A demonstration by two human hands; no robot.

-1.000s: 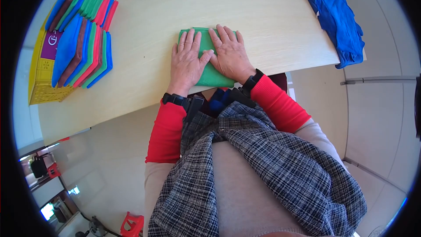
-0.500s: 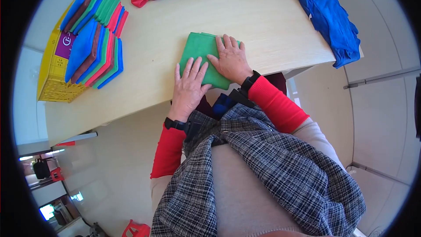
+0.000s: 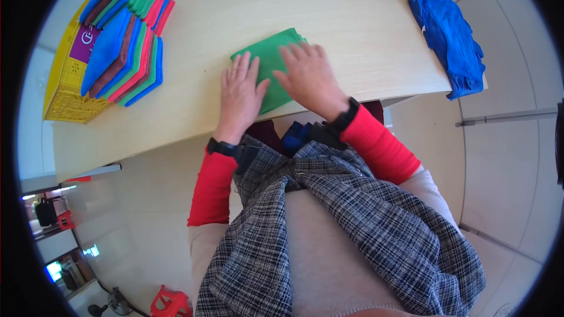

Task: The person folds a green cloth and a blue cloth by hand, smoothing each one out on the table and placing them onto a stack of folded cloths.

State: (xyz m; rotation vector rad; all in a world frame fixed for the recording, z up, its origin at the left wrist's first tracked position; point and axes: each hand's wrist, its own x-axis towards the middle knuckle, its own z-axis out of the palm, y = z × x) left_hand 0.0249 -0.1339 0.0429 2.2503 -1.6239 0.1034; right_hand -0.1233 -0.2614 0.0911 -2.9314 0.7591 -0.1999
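A green folded cloth (image 3: 272,54) lies on the table near its front edge, turned at an angle. On its left side rests my left hand (image 3: 239,91), fingers spread and pointing away from me. My right hand (image 3: 311,76) is over the cloth's right side, its fingers apart and slightly blurred; whether it touches the cloth I cannot tell. Neither hand grips anything. Part of the cloth is hidden under both hands.
At the left, a yellow basket (image 3: 66,91) holds upright folded cloths (image 3: 138,61) in several colours. Loose cloths lie along the table's (image 3: 194,41) far edge, and a blue cloth (image 3: 449,38) hangs over its right end. A red stool (image 3: 170,302) stands below.
The green cloth has turned and its far corner now points up and right. My left hand has shifted slightly left, and my right hand has moved slightly within the cloth's right side.
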